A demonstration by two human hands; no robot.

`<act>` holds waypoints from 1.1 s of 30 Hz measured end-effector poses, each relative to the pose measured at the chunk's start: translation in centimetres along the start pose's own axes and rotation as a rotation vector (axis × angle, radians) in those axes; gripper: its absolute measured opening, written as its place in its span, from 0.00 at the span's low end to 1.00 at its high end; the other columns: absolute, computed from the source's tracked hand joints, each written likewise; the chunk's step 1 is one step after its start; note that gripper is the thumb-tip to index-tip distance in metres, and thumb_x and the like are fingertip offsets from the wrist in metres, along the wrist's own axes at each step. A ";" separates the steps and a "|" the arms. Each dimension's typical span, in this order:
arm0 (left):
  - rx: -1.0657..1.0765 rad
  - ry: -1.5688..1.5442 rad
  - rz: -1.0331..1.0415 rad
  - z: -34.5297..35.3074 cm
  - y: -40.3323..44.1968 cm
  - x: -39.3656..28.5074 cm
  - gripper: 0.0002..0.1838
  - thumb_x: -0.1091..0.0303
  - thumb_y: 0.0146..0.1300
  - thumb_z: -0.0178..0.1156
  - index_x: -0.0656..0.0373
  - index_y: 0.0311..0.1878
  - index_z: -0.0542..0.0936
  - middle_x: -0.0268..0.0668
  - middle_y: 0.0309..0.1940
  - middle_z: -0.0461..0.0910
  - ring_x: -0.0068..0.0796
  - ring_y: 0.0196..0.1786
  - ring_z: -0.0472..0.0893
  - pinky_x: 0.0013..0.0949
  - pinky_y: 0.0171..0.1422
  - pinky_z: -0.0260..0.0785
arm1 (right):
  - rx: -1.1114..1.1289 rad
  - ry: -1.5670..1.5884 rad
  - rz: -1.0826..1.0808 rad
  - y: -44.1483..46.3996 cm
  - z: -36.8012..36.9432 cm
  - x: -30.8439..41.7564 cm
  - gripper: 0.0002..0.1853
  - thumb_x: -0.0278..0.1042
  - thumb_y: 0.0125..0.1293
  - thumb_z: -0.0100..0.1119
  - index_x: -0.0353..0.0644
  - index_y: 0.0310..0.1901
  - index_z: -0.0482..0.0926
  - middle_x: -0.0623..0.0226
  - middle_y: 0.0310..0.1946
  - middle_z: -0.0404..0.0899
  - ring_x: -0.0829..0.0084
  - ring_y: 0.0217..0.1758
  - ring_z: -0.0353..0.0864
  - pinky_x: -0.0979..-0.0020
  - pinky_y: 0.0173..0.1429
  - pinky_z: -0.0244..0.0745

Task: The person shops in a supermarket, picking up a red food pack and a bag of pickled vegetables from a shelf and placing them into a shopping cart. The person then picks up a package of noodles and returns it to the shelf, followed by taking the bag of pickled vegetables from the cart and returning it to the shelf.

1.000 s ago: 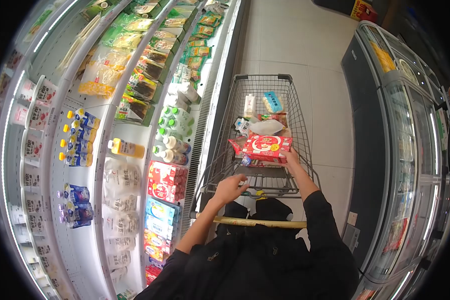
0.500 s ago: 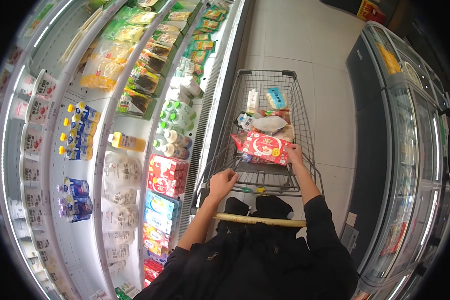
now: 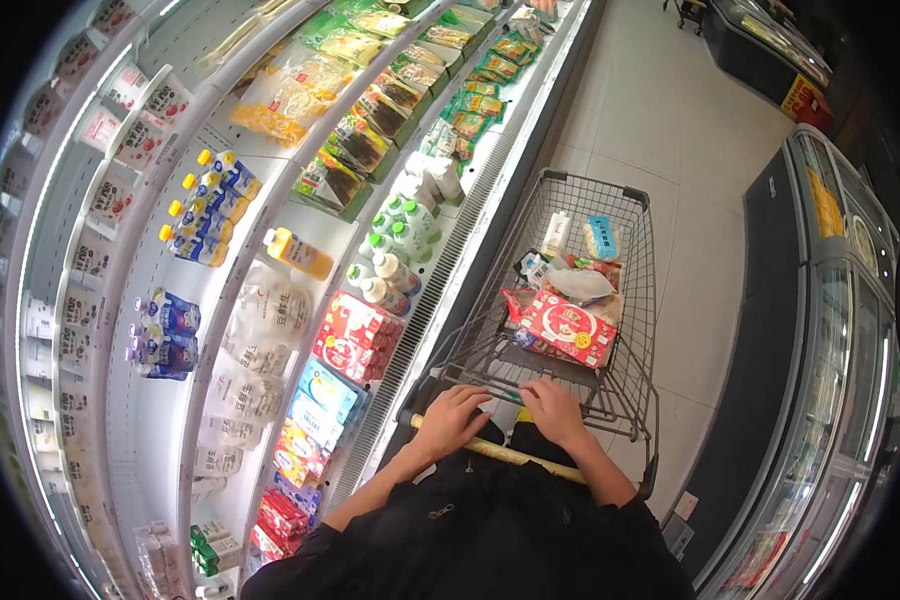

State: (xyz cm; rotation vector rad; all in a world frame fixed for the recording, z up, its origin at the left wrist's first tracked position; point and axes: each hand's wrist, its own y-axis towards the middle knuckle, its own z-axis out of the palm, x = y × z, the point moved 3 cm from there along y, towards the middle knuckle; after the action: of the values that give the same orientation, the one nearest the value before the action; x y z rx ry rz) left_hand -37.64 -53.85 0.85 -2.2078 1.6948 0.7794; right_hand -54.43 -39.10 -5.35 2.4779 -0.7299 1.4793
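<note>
My left hand (image 3: 450, 422) is just above the left part of the cart's yellow handle (image 3: 518, 457), its fingers stretched forward and apart. Beyond the handle, my right hand (image 3: 553, 410) hovers with loosely bent fingers and nothing visible in it. The wire shopping cart (image 3: 596, 185) stands in front of me. On top of its load lies a red and white box (image 3: 568, 328), apart from both hands. Behind the box are a white plastic bag (image 3: 581, 285), a white carton (image 3: 557, 233) and a blue-labelled pack (image 3: 603, 238).
An open chilled shelf runs along the left, with red boxed packs (image 3: 358, 335), green-capped bottles (image 3: 407, 228) and a yellow bottle (image 3: 298, 253). On the right is a glass-topped freezer (image 3: 840, 350). Tiled floor (image 3: 620, 120) stretches ahead between them.
My right hand has let go of the red box and drawn back towards the handle. My left hand has opened and come nearer the handle. The view has turned, shifting the cart rightwards.
</note>
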 end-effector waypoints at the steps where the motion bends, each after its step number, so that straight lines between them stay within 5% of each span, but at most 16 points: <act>1: -0.017 0.007 -0.014 0.2 -0.6 0.0 0.14 0.62 0.68 0.68 0.56 0.53 0.85 0.41 0.55 0.86 0.42 0.58 0.84 0.45 0.63 0.76 | 0.014 -0.003 -0.017 0.4 -0.1 0.6 0.19 0.48 0.71 0.66 0.42 0.53 0.83 0.59 0.48 0.85 0.53 0.51 0.86 0.59 0.56 0.80; 3: 0.034 0.036 -0.162 1.1 -1.6 0.4 0.12 0.59 0.68 0.68 0.56 0.47 0.86 0.40 0.40 0.87 0.43 0.43 0.87 0.42 0.47 0.79 | -0.029 -0.009 -0.128 0.7 -0.6 2.3 0.19 0.50 0.70 0.67 0.42 0.52 0.84 0.60 0.47 0.85 0.54 0.51 0.86 0.59 0.53 0.81; 4: -0.079 0.048 -0.072 1.4 -1.3 0.2 0.11 0.57 0.69 0.67 0.55 0.42 0.86 0.38 0.29 0.85 0.43 0.32 0.86 0.42 0.36 0.77 | -0.019 -0.012 -0.140 0.9 -0.1 2.6 0.19 0.50 0.70 0.67 0.42 0.52 0.84 0.60 0.47 0.85 0.54 0.51 0.86 0.59 0.53 0.81; 7: -0.097 0.057 -0.107 1.1 -0.9 0.0 0.11 0.58 0.69 0.67 0.55 0.38 0.85 0.38 0.27 0.84 0.43 0.31 0.85 0.43 0.35 0.76 | -0.010 -0.053 -0.278 1.7 1.1 2.9 0.21 0.52 0.69 0.68 0.42 0.52 0.84 0.60 0.46 0.86 0.53 0.50 0.87 0.57 0.52 0.82; 16: -0.113 0.083 -0.118 1.5 -0.2 1.1 0.11 0.59 0.68 0.67 0.55 0.35 0.86 0.38 0.24 0.83 0.42 0.28 0.85 0.43 0.33 0.75 | 0.126 -0.172 -0.103 2.3 0.9 1.8 0.23 0.53 0.68 0.69 0.45 0.56 0.82 0.59 0.41 0.87 0.54 0.45 0.88 0.55 0.49 0.82; 18: -0.118 0.077 -0.116 1.6 -0.1 1.1 0.11 0.59 0.68 0.67 0.55 0.34 0.86 0.38 0.24 0.83 0.42 0.28 0.84 0.43 0.33 0.75 | 0.165 -0.160 -0.040 2.4 0.9 1.6 0.25 0.51 0.68 0.70 0.44 0.60 0.81 0.56 0.47 0.88 0.55 0.47 0.89 0.57 0.51 0.82; 33: -0.170 0.137 -0.129 2.0 2.4 1.8 0.11 0.60 0.67 0.66 0.56 0.31 0.83 0.39 0.23 0.82 0.45 0.28 0.84 0.46 0.33 0.75 | 0.145 -0.125 -0.040 5.3 -0.8 0.4 0.21 0.48 0.69 0.69 0.45 0.57 0.84 0.54 0.50 0.89 0.52 0.50 0.88 0.57 0.54 0.82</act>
State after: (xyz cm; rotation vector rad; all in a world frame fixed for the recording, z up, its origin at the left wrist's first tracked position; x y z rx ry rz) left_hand -40.15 -55.04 -1.56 -2.5105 1.5774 0.7823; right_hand -57.43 -43.50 -5.14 2.6970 -0.6089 1.4214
